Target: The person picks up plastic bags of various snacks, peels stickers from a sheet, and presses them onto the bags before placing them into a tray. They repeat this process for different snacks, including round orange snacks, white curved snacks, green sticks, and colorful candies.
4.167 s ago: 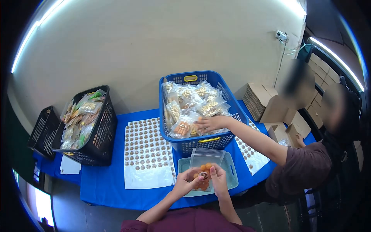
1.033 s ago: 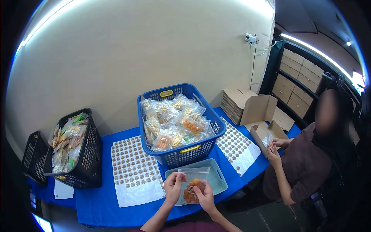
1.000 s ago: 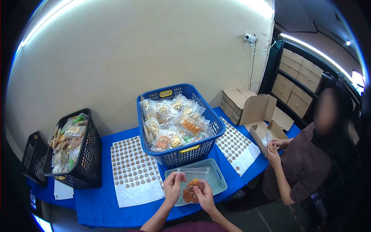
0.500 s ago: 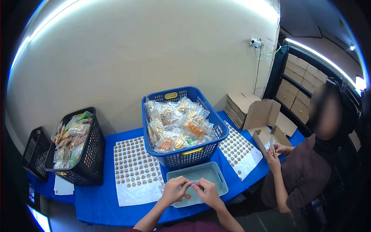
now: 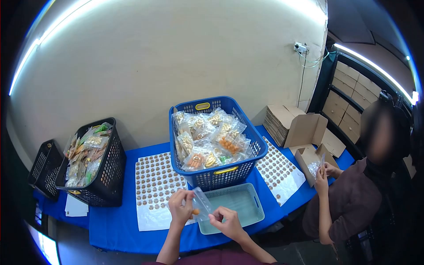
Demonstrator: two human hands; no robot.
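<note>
- Plastic zip bag (image 5: 203, 204): left hand (image 5: 180, 207) is gripping its nine-o'clock side, right hand (image 5: 227, 222) pinching (apparently) at four o'clock.
- Its edge is seemingly being worked, next calling for even pinching.

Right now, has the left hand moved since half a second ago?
Yes: against the green tray, the left hand has shifted left, toward the left sticker sheet.

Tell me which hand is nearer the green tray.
Right. The right hand is over the near edge of the green tray; the left hand is off to its left.
</note>
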